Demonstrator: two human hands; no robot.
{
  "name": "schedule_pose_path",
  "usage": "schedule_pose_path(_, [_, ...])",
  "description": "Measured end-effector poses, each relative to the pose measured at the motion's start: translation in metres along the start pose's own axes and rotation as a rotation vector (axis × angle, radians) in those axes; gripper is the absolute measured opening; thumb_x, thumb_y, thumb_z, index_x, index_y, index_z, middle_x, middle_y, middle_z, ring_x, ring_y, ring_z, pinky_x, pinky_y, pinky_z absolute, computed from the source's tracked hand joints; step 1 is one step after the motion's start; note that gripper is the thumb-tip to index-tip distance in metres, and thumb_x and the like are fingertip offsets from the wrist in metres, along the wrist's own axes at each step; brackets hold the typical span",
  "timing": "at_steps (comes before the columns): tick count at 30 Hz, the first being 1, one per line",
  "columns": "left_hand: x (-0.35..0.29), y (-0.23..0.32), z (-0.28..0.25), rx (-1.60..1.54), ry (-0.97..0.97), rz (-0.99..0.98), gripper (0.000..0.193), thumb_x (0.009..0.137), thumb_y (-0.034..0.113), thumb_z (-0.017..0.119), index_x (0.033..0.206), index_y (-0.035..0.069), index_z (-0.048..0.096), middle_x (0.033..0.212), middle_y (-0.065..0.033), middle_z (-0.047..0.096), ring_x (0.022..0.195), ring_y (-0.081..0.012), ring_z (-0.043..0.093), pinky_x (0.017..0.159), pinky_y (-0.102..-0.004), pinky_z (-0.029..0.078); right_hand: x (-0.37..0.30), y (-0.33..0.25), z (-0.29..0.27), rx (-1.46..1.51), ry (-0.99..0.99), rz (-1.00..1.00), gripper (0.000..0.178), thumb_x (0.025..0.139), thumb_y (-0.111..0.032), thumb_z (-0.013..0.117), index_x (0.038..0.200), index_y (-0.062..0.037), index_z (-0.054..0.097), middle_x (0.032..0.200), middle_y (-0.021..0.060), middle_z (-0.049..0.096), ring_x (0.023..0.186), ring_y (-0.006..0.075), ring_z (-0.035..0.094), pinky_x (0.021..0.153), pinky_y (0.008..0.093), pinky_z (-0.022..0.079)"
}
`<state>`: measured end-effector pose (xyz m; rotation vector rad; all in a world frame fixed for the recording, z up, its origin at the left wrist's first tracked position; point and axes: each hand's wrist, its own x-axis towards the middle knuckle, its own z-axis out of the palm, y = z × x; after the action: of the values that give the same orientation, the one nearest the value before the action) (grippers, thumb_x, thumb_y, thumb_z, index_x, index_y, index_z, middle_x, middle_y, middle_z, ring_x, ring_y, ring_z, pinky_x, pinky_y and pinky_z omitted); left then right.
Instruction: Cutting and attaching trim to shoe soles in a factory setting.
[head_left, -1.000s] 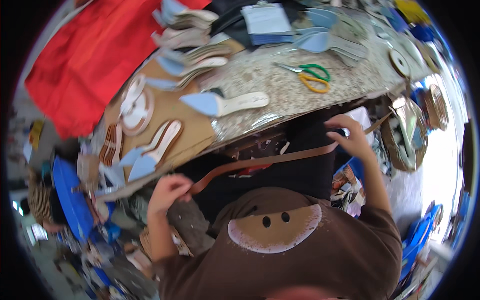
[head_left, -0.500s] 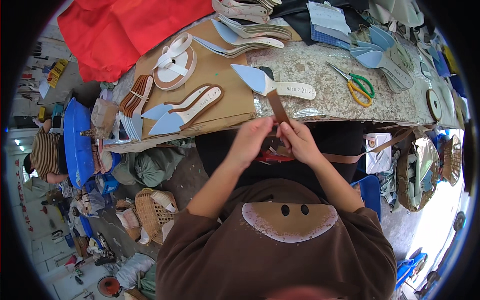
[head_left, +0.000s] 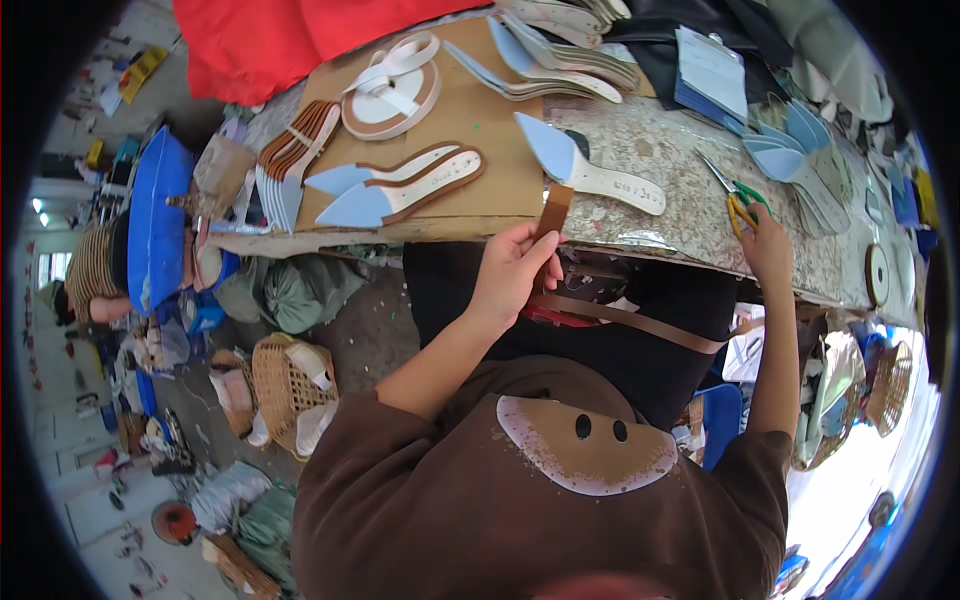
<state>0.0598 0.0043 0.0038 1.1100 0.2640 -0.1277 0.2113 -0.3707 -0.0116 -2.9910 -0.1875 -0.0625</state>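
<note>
Holding the brown strap [head_left: 557, 210] between thumb and fingers, the left hand [head_left: 512, 277] is staying at the near edge of the table [head_left: 690, 232] in the head view. This grip is closed on the strap quite near its end. The short end is standing up above the fingers, probably so that it is free and easy to see. Below the grip, the long part is passing over the black trousers [head_left: 665, 283] toward the right, and the lap is seemingly supporting its weight.

On the right, the right hand [head_left: 768, 248] is touching the handles of the scissors [head_left: 742, 204], with the blades pointing to the far left. I cannot tell if its fingers are closing firmly on them. The scissors are lying on this side probably for short reach.

A single shoe sole [head_left: 622, 188] is lying just beyond the strap end, apart from the other soles. On the left, a pair of soles [head_left: 432, 187] and a tape roll [head_left: 424, 105] are resting on brown cardboard [head_left: 485, 130], perhaps for keeping them clean.
</note>
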Motion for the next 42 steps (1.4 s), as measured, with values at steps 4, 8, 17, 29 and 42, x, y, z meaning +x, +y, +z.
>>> schedule_pose_path(4, [-0.004, -0.002, -0.009, 0.003, -0.027, 0.038, 0.017, 0.099, 0.013, 0.055, 0.096, -0.001, 0.063, 0.069, -0.0025, 0.061, 0.06, -0.0075, 0.054, 0.059, -0.0214, 0.045, 0.004, -0.012, -0.006, 0.069, -0.014, -0.064, 0.037, 0.079, -0.004, 0.055, 0.115, -0.0088, 0.053, 0.092, 0.0231, 0.066, 0.082, 0.0443, 0.064, 0.07, 0.053, 0.049])
schedule_pose_path(8, [-0.005, 0.001, -0.01, 0.096, -0.045, 0.071, 0.019, 0.099, 0.014, 0.054, 0.094, -0.002, 0.064, 0.07, -0.0011, 0.06, 0.064, -0.0062, 0.054, 0.063, -0.0213, 0.045, 0.004, 0.016, 0.01, -0.05, 0.204, -0.174, 0.035, 0.078, 0.002, 0.055, 0.112, -0.0068, 0.05, 0.09, 0.0194, 0.064, 0.081, 0.0409, 0.062, 0.072, 0.0477, 0.049])
schedule_pose_path(17, [-0.013, 0.012, -0.011, 0.19, -0.022, 0.097, 0.02, 0.099, 0.016, 0.055, 0.092, -0.001, 0.065, 0.067, 0.0008, 0.057, 0.062, -0.0052, 0.05, 0.06, -0.0207, 0.041, -0.104, -0.111, -0.006, 1.151, -0.549, -0.363, 0.079, 0.084, -0.055, 0.067, 0.138, -0.0069, 0.035, 0.086, 0.0015, 0.05, 0.072, 0.0129, 0.049, 0.068, 0.0291, 0.045])
schedule_pose_path(29, [-0.015, 0.005, 0.003, 0.283, -0.145, 0.011, 0.018, 0.096, 0.011, 0.057, 0.085, 0.0, 0.064, 0.064, 0.0034, 0.054, 0.056, -0.0022, 0.047, 0.052, -0.0199, 0.038, -0.113, -0.154, -0.005, 1.018, -0.733, -0.427, 0.076, 0.085, -0.055, 0.063, 0.132, -0.0024, 0.034, 0.086, 0.0167, 0.054, 0.079, 0.0318, 0.055, 0.075, 0.0385, 0.045])
schedule_pose_path(42, [-0.036, -0.018, -0.003, 0.36, -0.249, -0.082, 0.02, 0.096, 0.014, 0.058, 0.083, 0.0, 0.064, 0.062, 0.003, 0.053, 0.056, -0.0027, 0.047, 0.051, -0.021, 0.036, -0.13, -0.127, 0.001, 1.004, -0.896, -0.45, 0.073, 0.086, -0.054, 0.066, 0.13, -0.0024, 0.04, 0.081, 0.01, 0.052, 0.074, 0.0221, 0.051, 0.067, 0.0351, 0.041])
